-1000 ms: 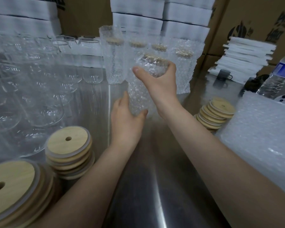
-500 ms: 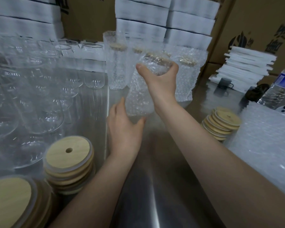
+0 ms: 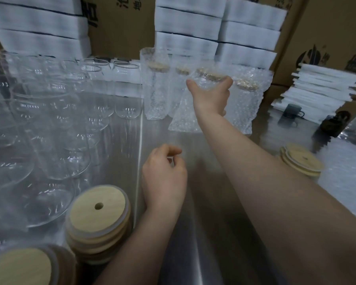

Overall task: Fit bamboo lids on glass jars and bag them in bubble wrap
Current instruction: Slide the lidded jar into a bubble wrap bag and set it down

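- One bubble-wrapped jar, a bamboo lid inside its bag, leans slightly in the back row beside other wrapped jars, its lower end reaching the steel table.
- The right hand grips it near the top: the thumb lies on its left side, the fingers curl round its right, and the lid sits level with the fingertips.
- The left hand hovers over the table, well apart from that jar, fingers loosely curled and holding nothing.
- Bare glass jars and a stack of bamboo lids stand to its left.

packing workshop, stacked cartons, foam sheets, steel table
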`<state>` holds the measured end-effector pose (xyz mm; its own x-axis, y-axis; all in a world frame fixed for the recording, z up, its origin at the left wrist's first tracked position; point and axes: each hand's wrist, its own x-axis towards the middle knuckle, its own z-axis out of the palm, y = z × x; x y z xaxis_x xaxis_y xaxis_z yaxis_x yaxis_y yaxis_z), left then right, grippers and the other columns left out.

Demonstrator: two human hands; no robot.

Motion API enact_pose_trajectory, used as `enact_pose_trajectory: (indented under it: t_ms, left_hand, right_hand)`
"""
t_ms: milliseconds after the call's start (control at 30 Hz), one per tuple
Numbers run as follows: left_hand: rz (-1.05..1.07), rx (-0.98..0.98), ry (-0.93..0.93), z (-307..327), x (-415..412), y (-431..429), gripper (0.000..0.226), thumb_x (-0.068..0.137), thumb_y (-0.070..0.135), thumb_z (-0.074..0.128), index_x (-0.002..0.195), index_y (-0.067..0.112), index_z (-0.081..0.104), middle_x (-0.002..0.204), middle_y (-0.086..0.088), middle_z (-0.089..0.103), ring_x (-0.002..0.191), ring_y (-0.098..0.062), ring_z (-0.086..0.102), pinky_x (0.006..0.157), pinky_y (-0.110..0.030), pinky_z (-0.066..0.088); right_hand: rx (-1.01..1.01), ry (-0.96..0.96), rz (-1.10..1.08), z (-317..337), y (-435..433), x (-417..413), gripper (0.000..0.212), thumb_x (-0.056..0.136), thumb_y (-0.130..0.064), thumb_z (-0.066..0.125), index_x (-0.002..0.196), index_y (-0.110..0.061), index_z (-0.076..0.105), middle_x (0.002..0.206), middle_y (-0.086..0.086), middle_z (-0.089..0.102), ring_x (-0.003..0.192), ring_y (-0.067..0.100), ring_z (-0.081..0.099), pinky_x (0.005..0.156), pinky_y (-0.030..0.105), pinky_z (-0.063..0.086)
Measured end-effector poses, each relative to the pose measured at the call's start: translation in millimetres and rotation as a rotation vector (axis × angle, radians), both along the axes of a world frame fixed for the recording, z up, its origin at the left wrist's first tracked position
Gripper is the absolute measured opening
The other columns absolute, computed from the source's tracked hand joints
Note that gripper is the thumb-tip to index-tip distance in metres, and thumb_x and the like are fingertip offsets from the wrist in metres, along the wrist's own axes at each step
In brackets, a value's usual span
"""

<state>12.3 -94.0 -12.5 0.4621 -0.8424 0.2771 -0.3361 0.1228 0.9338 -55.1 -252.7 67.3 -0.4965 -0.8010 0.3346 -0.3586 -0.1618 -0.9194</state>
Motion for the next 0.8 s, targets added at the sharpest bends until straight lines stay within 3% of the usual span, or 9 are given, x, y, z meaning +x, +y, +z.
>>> enact_pose_trajectory:
  t_ms: [200,633,800]
  left_hand:
    - [0.0,0.008,0.013,2.3,-2.8,-0.8,0.02,0.083,0.005,0.056,0.088,0.019,0.071,0.093,0.0,0.069,0.089,-0.021,0.063,0.082,-0.036,0.05]
    - [0.008,-0.003,0.017,2.2,0.2,-2.8,0.021,0.083,0.004,0.056,0.087,0.017,0.072,0.088,-0.001,0.068,0.084,-0.024,0.063,0.079,-0.04,0.05]
    - [0.021,0.0,0.009,0.8,2.4,-4.4,0.022,0.083,0.003,0.056,0.085,0.019,0.071,0.088,0.002,0.068,0.085,-0.02,0.062,0.08,-0.034,0.046]
  right_hand:
    - [0.058,0.051,-0.164,-9.1,-17.8,-9.8,0.087,0.078,-0.049,0.076,0.142,-0.019,0.026,0.139,0.009,0.042,0.126,0.031,0.045,0.098,0.045,0.03]
    - [0.091,0.183,-0.281,-7.0,-30.8,-18.6,0.088,0.078,-0.051,0.076,0.143,-0.016,0.029,0.134,0.011,0.042,0.124,0.029,0.042,0.094,0.042,0.037]
    - [0.05,0.253,-0.308,-16.1,-28.0,-22.2,0.092,0.075,-0.055,0.075,0.144,-0.015,0.029,0.134,0.011,0.04,0.124,0.03,0.04,0.092,0.041,0.039]
